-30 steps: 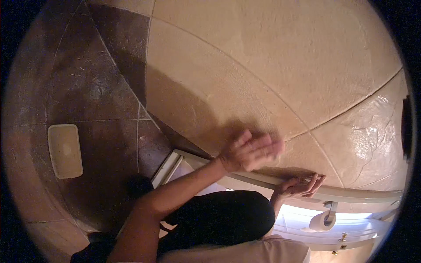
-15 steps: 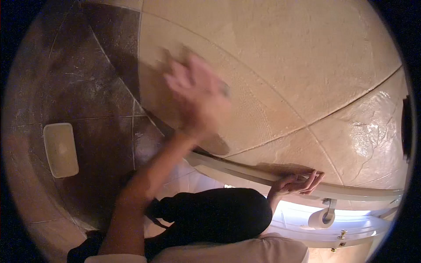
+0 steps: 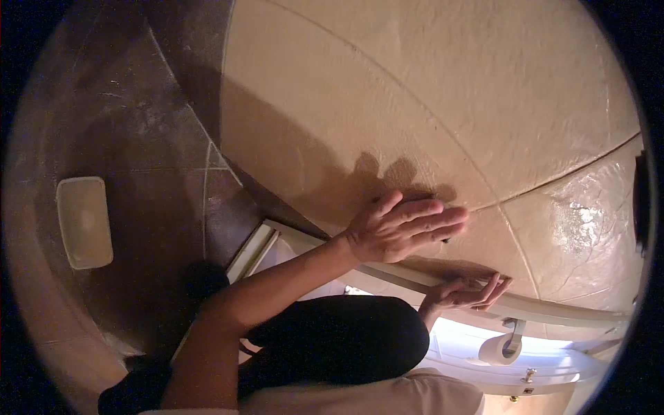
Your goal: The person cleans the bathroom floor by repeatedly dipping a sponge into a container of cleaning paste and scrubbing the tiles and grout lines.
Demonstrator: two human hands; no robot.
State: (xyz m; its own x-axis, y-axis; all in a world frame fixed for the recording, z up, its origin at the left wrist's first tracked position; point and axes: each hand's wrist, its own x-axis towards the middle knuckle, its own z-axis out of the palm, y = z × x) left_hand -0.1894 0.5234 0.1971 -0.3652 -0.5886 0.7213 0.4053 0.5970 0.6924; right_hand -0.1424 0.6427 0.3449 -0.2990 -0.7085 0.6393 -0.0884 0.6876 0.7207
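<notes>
My left hand (image 3: 404, 232) reaches across the middle of the view, back towards me and fingers pointing right. It is low over the wet-looking beige tiled surface (image 3: 387, 117). A small dark edge shows beside the fingertips, so something seems held beneath them, but its kind is hidden. My right hand (image 3: 467, 294) is at the pale raised edge (image 3: 553, 304) on the right, its fingers apart and slightly bent, with nothing visible in them.
A pale rectangular dish or lid (image 3: 86, 223) lies on the dark tiles (image 3: 138, 228) at left. A toilet paper roll (image 3: 499, 349) is on a holder at lower right, near a pale door (image 3: 553, 377). My black-clothed knee (image 3: 346, 335) is in front of me.
My left hand has swung right and down over the beige tiles, from upper middle towards my right hand. My right hand has stayed in place.
</notes>
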